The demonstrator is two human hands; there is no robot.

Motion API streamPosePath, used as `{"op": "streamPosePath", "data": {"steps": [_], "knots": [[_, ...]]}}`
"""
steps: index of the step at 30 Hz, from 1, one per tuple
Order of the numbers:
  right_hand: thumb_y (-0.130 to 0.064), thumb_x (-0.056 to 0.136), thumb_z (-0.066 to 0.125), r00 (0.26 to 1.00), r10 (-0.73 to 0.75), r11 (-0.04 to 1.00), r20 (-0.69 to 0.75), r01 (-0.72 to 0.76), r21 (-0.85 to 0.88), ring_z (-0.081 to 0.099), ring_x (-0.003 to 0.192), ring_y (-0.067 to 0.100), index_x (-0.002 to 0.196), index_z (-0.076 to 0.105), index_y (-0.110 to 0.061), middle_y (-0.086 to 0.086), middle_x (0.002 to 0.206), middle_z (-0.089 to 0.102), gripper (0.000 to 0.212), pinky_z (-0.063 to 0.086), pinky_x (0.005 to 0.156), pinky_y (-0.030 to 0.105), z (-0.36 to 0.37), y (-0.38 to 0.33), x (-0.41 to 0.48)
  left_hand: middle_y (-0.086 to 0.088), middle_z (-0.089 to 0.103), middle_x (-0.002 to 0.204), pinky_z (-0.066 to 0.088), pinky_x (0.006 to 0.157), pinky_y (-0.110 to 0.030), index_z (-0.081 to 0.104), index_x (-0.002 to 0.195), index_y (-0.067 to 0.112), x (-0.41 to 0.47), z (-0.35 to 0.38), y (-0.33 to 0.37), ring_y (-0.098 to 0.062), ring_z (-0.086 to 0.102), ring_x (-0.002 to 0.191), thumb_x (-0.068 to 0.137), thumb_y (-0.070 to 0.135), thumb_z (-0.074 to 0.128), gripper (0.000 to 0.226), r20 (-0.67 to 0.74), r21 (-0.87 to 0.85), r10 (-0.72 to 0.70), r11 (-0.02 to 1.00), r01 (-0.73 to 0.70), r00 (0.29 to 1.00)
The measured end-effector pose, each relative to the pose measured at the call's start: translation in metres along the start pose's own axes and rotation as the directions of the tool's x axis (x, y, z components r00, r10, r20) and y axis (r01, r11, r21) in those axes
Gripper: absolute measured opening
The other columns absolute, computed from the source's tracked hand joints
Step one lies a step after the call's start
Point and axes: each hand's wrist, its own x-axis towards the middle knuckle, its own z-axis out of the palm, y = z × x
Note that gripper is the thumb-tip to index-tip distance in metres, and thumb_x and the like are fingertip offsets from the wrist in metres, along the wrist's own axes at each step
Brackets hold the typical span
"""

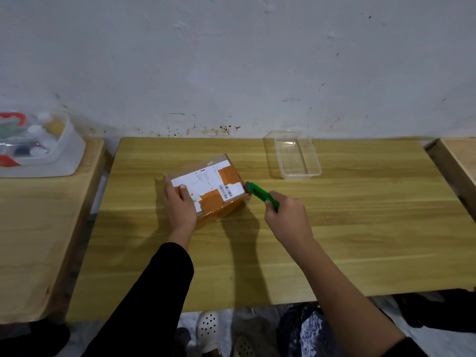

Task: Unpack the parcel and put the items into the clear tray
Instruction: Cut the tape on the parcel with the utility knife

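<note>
A brown cardboard parcel with orange tape and a white shipping label lies in the middle of the wooden table. My left hand holds its near-left corner, thumb on top and fingers along the side. My right hand grips a green utility knife, whose tip touches the parcel's right top edge. The clear tray stands empty at the back right of the table, apart from both hands.
A white plastic bin with several small bottles and items sits on a second wooden table at the left. Another wooden surface borders the right. A wall stands close behind. Sandals and cloth lie on the floor below the front edge.
</note>
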Motion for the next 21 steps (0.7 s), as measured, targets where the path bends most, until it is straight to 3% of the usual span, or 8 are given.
{"op": "streamPosePath", "data": {"steps": [3,5,8,12,16,18,21], "knots": [[-0.013,0.09,0.049,0.997,0.05,0.991,-0.064,-0.042,0.129,0.045,0.046,0.012,0.11,0.064,-0.011,0.003,0.062,0.054,0.025,0.03,0.043,0.02,-0.005,0.01,0.001,-0.016,0.011,0.156,0.022,0.113,-0.036,0.018,0.147,0.008,-0.005,-0.004,-0.001,-0.029,0.011,0.144,0.099,0.02,0.036,0.052,-0.034,0.121,0.062,0.991,-0.058,0.997],[-0.012,0.09,0.05,0.993,0.084,0.98,-0.083,-0.067,0.189,0.043,0.045,0.01,0.114,0.065,-0.014,0.001,0.059,0.053,0.028,0.031,0.042,0.021,-0.007,0.013,0.005,-0.014,0.007,0.157,0.014,0.115,-0.033,0.022,0.145,0.005,-0.001,-0.008,0.0,-0.026,0.001,0.145,0.098,0.017,0.037,0.05,-0.001,0.265,0.193,0.946,-0.186,0.981],[-0.012,0.09,0.051,0.991,0.103,0.966,-0.086,-0.079,0.248,0.044,0.045,0.01,0.117,0.063,-0.016,0.006,0.064,0.06,0.03,0.034,0.043,0.023,-0.006,0.011,0.012,-0.007,0.009,0.158,0.008,0.117,-0.035,0.019,0.147,0.011,0.012,-0.014,0.009,-0.022,0.001,0.146,0.097,0.022,0.042,0.056,0.199,0.389,0.355,0.827,-0.406,0.913],[-0.012,0.091,0.051,0.992,0.105,0.957,-0.07,-0.082,0.277,0.045,0.048,0.009,0.116,0.063,-0.013,0.01,0.07,0.064,0.028,0.035,0.045,0.022,0.0,0.005,0.019,-0.003,0.012,0.157,0.013,0.116,-0.042,0.014,0.148,0.025,0.033,-0.012,0.016,-0.023,0.007,0.145,0.096,0.038,0.042,0.062,0.524,0.447,0.342,0.669,-0.593,0.78],[-0.013,0.091,0.051,0.991,0.116,0.95,-0.068,-0.09,0.3,0.047,0.049,0.011,0.113,0.064,-0.014,0.01,0.07,0.064,0.026,0.039,0.045,0.025,0.003,0.001,0.024,-0.003,0.016,0.156,0.018,0.114,-0.043,0.012,0.148,0.03,0.041,-0.009,0.01,-0.025,0.015,0.142,0.096,0.048,0.03,0.057,0.545,0.585,0.33,0.509,-0.631,0.771],[-0.013,0.091,0.051,0.99,0.117,0.949,-0.072,-0.091,0.301,0.048,0.05,0.011,0.113,0.064,-0.013,0.009,0.07,0.064,0.026,0.039,0.046,0.026,0.003,-0.001,0.026,-0.005,0.017,0.155,0.018,0.114,-0.042,0.011,0.148,0.03,0.037,-0.005,0.011,-0.026,0.016,0.142,0.097,0.048,0.028,0.057,0.508,0.62,0.321,0.509,-0.597,0.8],[-0.013,0.091,0.051,0.991,0.114,0.95,-0.076,-0.087,0.3,0.046,0.049,0.01,0.114,0.064,-0.013,0.006,0.067,0.061,0.026,0.037,0.045,0.024,0.001,-0.004,0.024,-0.01,0.021,0.152,0.021,0.112,-0.041,0.014,0.148,0.026,0.03,0.002,0.019,-0.029,0.021,0.138,0.097,0.047,0.029,0.057,0.391,0.658,0.271,0.586,-0.473,0.88]]}}
